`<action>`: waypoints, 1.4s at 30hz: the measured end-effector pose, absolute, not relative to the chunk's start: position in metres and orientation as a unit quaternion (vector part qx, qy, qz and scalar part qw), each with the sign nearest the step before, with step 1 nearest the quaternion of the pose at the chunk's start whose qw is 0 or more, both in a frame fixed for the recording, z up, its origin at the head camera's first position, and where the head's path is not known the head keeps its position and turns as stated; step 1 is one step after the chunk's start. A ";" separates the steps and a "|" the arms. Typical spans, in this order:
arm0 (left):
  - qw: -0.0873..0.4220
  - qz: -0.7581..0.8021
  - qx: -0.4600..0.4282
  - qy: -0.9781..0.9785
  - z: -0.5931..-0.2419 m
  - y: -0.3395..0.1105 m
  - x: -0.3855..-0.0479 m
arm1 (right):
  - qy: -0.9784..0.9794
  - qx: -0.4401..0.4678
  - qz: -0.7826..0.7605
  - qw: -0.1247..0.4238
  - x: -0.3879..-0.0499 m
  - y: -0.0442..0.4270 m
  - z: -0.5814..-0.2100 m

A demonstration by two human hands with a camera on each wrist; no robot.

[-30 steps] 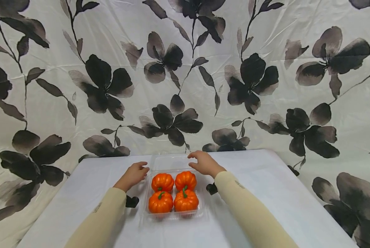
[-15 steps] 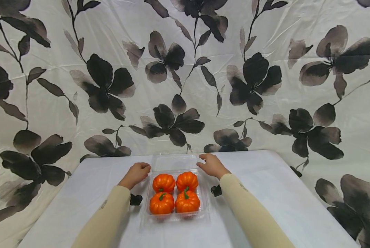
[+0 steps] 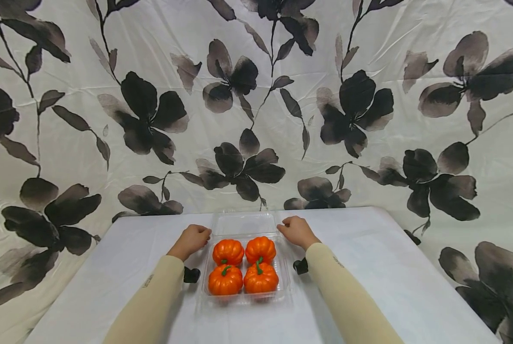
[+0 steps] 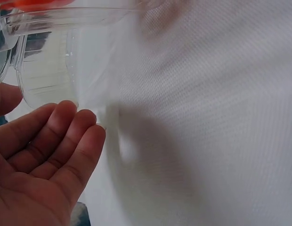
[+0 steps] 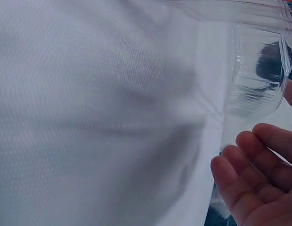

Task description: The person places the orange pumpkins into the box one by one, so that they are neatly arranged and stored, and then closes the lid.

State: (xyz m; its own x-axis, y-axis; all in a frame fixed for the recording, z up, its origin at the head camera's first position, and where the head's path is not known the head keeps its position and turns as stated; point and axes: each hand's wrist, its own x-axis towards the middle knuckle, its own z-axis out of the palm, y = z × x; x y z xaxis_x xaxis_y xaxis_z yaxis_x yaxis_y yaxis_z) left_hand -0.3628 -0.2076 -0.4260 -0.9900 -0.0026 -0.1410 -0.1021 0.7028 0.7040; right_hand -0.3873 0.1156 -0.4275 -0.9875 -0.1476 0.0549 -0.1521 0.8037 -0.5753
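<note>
In the head view a clear plastic clamshell container stands on the white table, holding several glossy, ribbed orange vegetables with green stems, like bell peppers or small pumpkins. Its lid is folded back at the far side. My left hand is at the lid's left edge. In the left wrist view the fingers bend loosely beside the lid's corner. At the lid's right edge is my right hand, fingers relaxed, just off the lid's corner in the right wrist view.
The white-covered table ends just behind the lid. A white curtain with dark flowers hangs behind it. Black wrist cameras sit under both wrists, close to the container's sides.
My right hand has moved right, from over the lid to its right edge, and its fingers have drawn closer together. The left hand's fingers have come closer to the lid's left edge.
</note>
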 end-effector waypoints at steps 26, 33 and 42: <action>0.037 0.428 -0.041 0.902 -0.429 -0.209 -0.364 | -0.931 0.082 0.355 0.032 -0.384 0.116 -0.428; 0.027 0.441 -0.040 0.896 -0.420 -0.207 -0.359 | -0.922 0.080 0.376 0.046 -0.383 0.115 -0.424; -0.005 0.443 -0.020 0.896 -0.413 -0.210 -0.359 | -0.909 0.076 0.406 0.048 -0.378 0.114 -0.418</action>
